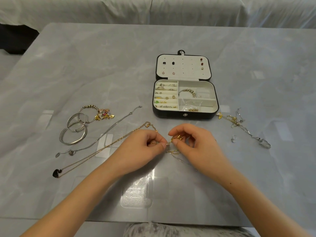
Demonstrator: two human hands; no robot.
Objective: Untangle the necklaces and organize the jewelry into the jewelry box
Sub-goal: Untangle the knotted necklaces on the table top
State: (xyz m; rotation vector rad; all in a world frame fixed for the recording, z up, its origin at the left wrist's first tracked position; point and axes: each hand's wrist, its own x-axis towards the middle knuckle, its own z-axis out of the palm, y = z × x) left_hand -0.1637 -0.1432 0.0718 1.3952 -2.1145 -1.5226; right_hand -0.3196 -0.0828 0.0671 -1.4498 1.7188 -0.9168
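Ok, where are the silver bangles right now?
Head view: the silver bangles lie on the table, left side, beside the beaded charm bracelet, well left of the open jewelry box.

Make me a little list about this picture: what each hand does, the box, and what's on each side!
left hand: pinches the gold tangle
right hand: pinches the same tangle
jewelry box: open, beyond the hands, holds rings and earrings
left side: silver bangles, charm bracelet, silver necklace, gold necklace laid straight
right side: tangled chains, untouched
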